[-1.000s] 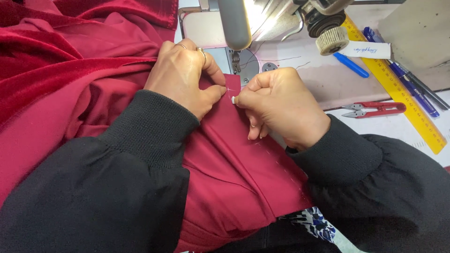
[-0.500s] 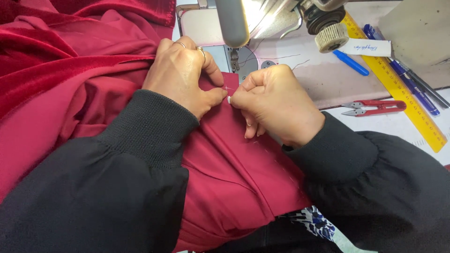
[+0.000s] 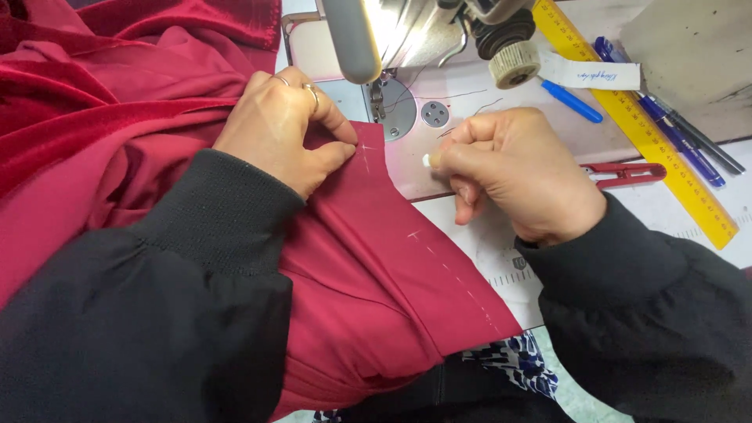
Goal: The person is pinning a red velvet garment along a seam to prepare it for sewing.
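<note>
Two hands worked at the machine; the left hand, knuckles up, pinched the red cloth's chalked edge beside the needle plate; the right hand hovered curled over the worktop, fingers pressed around chalk.

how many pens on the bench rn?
3: one blue pen lies left of the yellow ruler; a blue pen and a dark pen lie right of it. More may be hidden.

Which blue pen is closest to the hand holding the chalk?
The short bright blue pen, lying alone left of the yellow ruler, is closest to the right hand. The darker pens lie beyond the ruler.
</note>
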